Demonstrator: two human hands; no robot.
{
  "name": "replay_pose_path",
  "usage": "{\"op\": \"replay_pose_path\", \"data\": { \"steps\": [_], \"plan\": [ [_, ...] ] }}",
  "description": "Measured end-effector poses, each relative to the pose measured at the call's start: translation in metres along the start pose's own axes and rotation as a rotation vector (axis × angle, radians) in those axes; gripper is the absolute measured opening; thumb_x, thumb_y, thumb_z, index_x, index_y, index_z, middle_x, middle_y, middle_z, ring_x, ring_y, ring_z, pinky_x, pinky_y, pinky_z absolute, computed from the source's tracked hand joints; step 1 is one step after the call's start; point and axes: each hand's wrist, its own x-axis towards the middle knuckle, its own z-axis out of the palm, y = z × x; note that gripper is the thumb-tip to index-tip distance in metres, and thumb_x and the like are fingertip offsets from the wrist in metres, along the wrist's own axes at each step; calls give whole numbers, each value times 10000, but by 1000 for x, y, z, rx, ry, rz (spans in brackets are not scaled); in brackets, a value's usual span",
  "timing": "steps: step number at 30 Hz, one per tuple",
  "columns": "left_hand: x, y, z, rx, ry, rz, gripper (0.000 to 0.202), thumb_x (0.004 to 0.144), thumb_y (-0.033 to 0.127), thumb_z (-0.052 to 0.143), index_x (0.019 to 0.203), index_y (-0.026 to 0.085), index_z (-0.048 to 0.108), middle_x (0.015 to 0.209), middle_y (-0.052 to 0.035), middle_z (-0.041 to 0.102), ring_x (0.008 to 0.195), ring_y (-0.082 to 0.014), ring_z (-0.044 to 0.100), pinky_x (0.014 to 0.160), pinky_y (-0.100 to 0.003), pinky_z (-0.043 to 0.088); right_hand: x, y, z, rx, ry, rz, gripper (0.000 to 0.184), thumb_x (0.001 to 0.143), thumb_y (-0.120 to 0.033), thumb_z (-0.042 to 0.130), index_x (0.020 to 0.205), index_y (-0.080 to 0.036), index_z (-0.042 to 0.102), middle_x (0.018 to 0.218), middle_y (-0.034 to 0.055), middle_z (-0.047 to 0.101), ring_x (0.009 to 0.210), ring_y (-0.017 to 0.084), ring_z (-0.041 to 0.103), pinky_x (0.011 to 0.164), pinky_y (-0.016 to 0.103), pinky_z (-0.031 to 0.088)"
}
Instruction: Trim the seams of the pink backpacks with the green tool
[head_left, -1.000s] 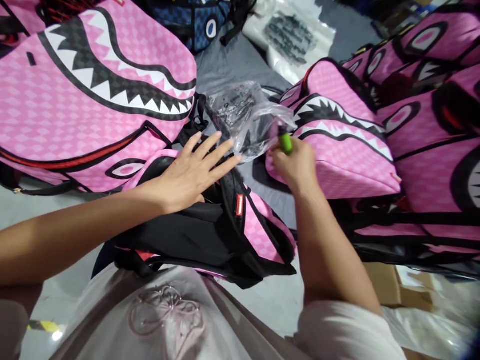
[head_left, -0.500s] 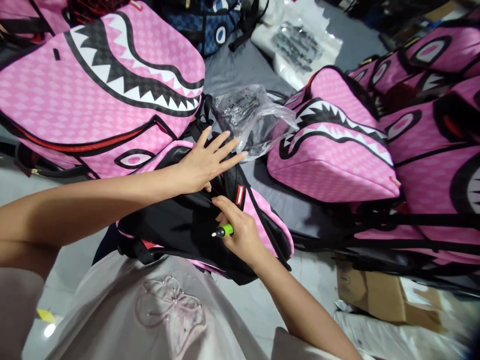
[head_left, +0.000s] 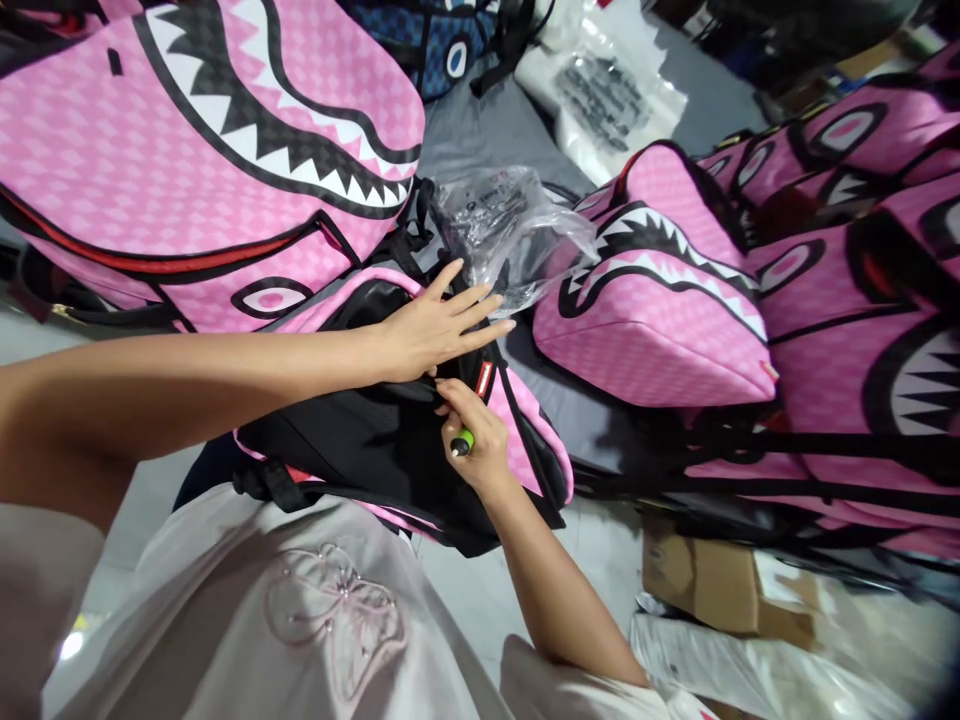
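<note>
A black and pink backpack (head_left: 352,435) lies with its black side up in front of me. My left hand (head_left: 442,325) rests on its upper part, fingers spread and stretched out. Just below, my right hand (head_left: 480,435) is closed around a slim green tool (head_left: 464,441) with a black end and a pale tip, like a pen. The tool's other end is hidden in the hand. Thumb and forefinger of this hand meet the black fabric close to my left thumb, beside a small red label (head_left: 484,378).
A big pink shark-mouth backpack (head_left: 315,60) lies at the upper left. Clear plastic wrapping (head_left: 517,230) is beyond my left hand. Another pink bag (head_left: 660,340) and several more stand at the right. A cardboard box (head_left: 697,580) is on the floor at lower right.
My right hand has turned, so the green tool's black end points more toward me. Both hands stay at the same spot on the backpack while the view shifts slightly.
</note>
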Motion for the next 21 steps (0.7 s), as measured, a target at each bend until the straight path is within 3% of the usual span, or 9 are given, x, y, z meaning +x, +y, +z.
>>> {"op": "replay_pose_path", "data": {
  "steps": [3,7,10,14,21],
  "plan": [
    [1,3,-6,-33,-73,-67,896,848,200,697,1605,226,220,1708,-154,149,1567,-354,186,1212,-676,213,0,3,2,-26,10,-1,515,887,-107,451,1364,-243,587,1333,121,677,847,181,752,783,363,656],
    [5,0,-11,-54,-129,-95,883,852,150,662,1611,213,214,1716,-167,78,1525,-366,272,1084,-535,437,-1,3,1,11,17,13,512,895,-124,468,1377,-252,584,1324,121,684,829,188,758,769,365,658],
    [7,-6,-10,-39,-117,-64,921,836,155,684,1615,202,196,1715,-181,55,1504,-368,300,1037,-481,466,-3,3,1,45,1,19,557,898,-119,468,1428,-272,542,1374,123,656,717,159,734,719,356,661],
    [6,-12,-8,-53,-111,-44,934,829,161,690,1616,200,187,1716,-183,33,1510,-368,289,1009,-450,475,-5,6,3,55,-8,20,588,890,-120,465,1454,-275,519,1411,126,634,825,188,759,698,345,665],
    [8,-14,-9,-85,-107,-44,918,818,119,692,1606,160,225,1701,-210,118,1503,-377,313,1034,-463,471,-1,8,5,78,2,2,569,907,-107,455,1455,-252,505,1405,134,633,883,178,757,691,310,653]
  ]
}}
